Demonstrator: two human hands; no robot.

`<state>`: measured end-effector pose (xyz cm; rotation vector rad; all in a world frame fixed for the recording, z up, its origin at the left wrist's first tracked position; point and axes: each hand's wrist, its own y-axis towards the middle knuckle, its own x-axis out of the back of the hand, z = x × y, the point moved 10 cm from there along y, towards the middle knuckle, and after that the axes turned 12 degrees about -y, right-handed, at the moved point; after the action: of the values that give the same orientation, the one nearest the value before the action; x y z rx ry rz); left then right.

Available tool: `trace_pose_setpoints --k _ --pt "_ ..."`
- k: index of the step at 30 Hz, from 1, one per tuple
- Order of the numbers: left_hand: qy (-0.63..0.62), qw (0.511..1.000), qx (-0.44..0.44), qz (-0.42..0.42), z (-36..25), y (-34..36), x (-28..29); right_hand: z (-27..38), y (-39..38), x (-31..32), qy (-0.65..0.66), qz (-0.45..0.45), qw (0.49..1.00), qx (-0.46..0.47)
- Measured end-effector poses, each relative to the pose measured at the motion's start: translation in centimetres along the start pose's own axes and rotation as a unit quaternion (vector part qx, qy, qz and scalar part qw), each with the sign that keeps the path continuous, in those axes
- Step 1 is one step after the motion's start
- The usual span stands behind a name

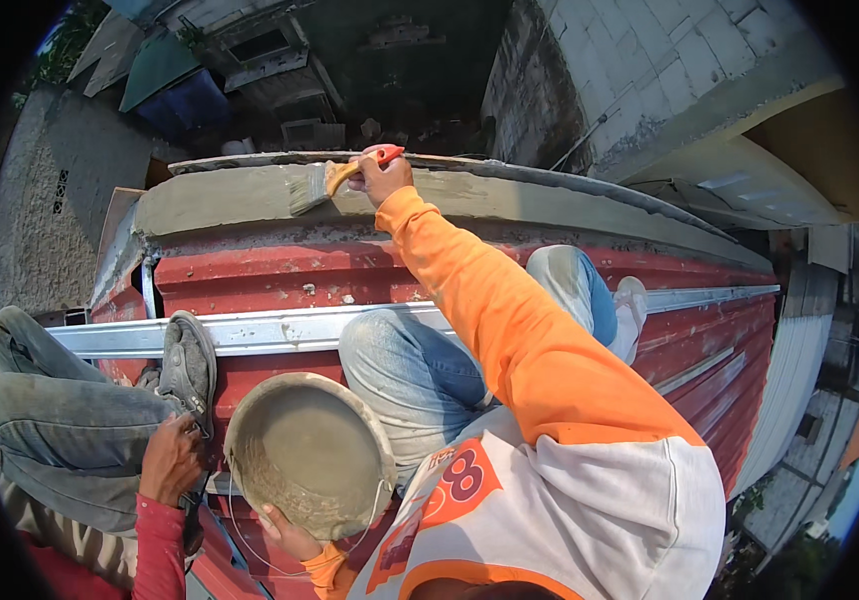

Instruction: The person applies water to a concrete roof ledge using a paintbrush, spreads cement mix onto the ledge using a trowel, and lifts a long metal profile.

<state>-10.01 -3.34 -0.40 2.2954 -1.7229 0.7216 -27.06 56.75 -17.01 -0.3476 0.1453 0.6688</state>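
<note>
The person sits on a red corrugated metal roof [280, 265], and the right hand [382, 178] is stretched out to the far edge of the roof, its grip closed around the red and yellow handle of one paintbrush [335, 180]. The brush's bristles lie against the wet grey cement ridge [220, 200] that caps the roof's far edge, toward the far left corner. The left hand [285, 532] is down near the near edge of the roof, its grip closed on the rim of one round bucket [310, 455], which holds grey cement slurry and has a thin wire handle hanging below it. The bucket sits between the person's blue-jeaned knee [400, 365] and a second person at the left. One silver metal rail [350, 325] runs across the roof from left to right, passing under the person's legs. A white shoe [632, 315] on the person's right foot rests on the roof by that rail. The second person, in grey trousers [60, 420] and a red sleeve, crouches at the left edge of the roof with one grey shoe [188, 365] on the rail and one hand [170, 460] resting just beside the bucket. Beyond the ridge, a grey block wall [650, 60] rises at the far right.
</note>
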Motion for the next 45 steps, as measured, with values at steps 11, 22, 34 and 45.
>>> trace_pose_setpoints --k 11,22,34,45 --pt "-0.112 0.993 0.02 -0.017 -1.3 -0.3 -1.8 9.6 -0.1 35.6 -0.458 -0.299 0.83 0.107" --pt "-0.201 0.977 0.022 0.067 -1.4 -0.7 -2.1 8.9 1.5 28.1 -0.361 -0.246 0.895 0.091" --pt "-0.257 0.965 0.058 -0.013 -1.1 -0.6 -2.2 21.8 -17.6 -0.7 0.058 0.289 0.95 0.106" --pt "-0.169 0.985 0.007 -0.02 -2.0 -0.7 -1.1 14.6 -34.5 -14.9 -0.248 0.607 0.699 0.283"
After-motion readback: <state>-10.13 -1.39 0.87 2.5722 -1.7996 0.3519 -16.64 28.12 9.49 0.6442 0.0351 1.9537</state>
